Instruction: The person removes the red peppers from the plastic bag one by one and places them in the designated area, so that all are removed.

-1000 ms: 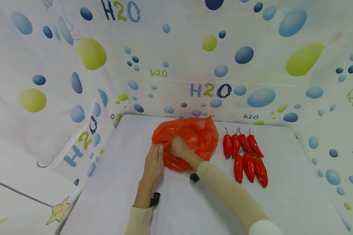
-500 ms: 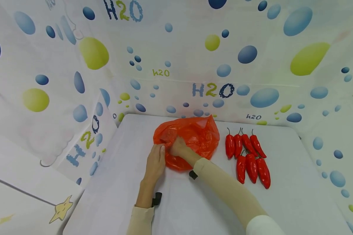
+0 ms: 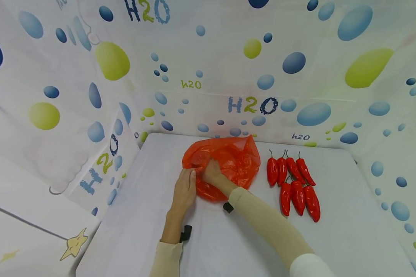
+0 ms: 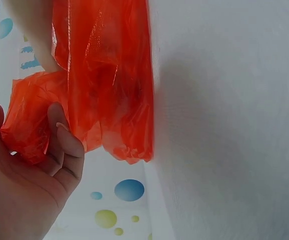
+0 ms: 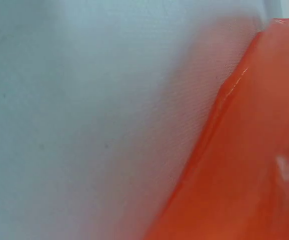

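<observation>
A thin red plastic bag point(image 3: 240, 161) lies with its mouth spread at the far middle of the table. My left hand point(image 3: 185, 192) grips the bag's near left edge; in the left wrist view its curled fingers point(image 4: 67, 150) hold a bunched fold of the plastic. Inside the mouth of the bag is my right hand point(image 3: 213, 173), its back and wrist showing, its fingertips hidden. The right wrist view shows only the bag's side point(image 5: 239, 165) and the white surface. Several glossy red chili peppers point(image 3: 298, 198) with dark stems lie in two rows right of the bag.
A white-covered table point(image 3: 346, 231) carries everything. Close behind it hangs a white curtain point(image 3: 222, 57) printed with blue and green drops, which also runs along the left and right sides.
The head view has shifted slightly, moving the whole scene a little to the right in it. Both hands keep nearly the same place at the bag, and the peppers lie as before.
</observation>
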The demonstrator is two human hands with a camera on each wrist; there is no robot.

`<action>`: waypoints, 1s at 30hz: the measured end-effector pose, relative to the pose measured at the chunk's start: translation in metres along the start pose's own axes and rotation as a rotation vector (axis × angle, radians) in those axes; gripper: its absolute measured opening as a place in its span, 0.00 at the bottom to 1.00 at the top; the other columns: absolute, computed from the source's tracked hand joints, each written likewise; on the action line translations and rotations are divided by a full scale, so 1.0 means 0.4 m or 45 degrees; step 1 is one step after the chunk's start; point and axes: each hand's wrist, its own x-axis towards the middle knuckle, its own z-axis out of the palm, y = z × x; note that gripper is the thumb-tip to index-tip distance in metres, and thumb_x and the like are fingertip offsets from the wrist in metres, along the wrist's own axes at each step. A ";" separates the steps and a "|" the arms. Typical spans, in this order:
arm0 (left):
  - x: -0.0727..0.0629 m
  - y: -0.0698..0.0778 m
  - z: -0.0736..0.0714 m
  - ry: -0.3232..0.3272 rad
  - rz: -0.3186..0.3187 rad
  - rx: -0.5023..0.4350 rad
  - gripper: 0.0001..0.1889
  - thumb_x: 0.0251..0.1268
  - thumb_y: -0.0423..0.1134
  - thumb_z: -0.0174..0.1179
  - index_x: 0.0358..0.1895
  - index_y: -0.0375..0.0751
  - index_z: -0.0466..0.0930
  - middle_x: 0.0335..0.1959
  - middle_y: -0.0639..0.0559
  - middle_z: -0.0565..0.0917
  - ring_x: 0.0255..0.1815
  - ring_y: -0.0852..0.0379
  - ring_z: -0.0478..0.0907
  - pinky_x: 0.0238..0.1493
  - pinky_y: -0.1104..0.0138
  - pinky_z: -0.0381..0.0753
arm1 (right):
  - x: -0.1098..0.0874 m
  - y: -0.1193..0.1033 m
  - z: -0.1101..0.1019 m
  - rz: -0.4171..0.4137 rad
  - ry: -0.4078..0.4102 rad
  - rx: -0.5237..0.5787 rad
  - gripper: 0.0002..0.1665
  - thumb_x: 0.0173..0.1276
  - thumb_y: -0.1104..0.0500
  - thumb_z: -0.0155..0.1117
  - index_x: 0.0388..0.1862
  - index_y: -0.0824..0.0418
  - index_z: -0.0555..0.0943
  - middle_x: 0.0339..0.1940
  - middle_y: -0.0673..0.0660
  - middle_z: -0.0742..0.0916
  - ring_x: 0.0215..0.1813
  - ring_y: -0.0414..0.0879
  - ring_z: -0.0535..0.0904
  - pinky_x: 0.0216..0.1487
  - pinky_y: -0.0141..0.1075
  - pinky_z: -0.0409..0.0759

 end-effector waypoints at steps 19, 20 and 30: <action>0.001 -0.003 0.001 0.004 0.029 0.000 0.20 0.88 0.48 0.40 0.57 0.37 0.77 0.49 0.44 0.77 0.49 0.46 0.75 0.55 0.51 0.78 | -0.016 0.012 -0.035 0.012 0.254 0.180 0.10 0.75 0.60 0.66 0.50 0.64 0.86 0.30 0.55 0.88 0.34 0.48 0.87 0.44 0.43 0.89; 0.000 -0.004 0.001 0.004 0.029 0.000 0.20 0.88 0.48 0.40 0.57 0.37 0.77 0.48 0.44 0.77 0.49 0.46 0.75 0.55 0.51 0.78 | -0.018 0.013 -0.039 0.009 0.269 0.186 0.09 0.75 0.62 0.66 0.49 0.65 0.86 0.29 0.55 0.87 0.33 0.48 0.87 0.42 0.43 0.89; 0.001 -0.009 0.003 0.019 0.057 0.005 0.19 0.88 0.47 0.42 0.57 0.37 0.77 0.49 0.44 0.78 0.49 0.46 0.76 0.54 0.51 0.79 | -0.035 0.036 -0.059 0.006 0.412 0.349 0.07 0.71 0.65 0.66 0.41 0.61 0.91 0.26 0.53 0.88 0.29 0.46 0.84 0.38 0.39 0.88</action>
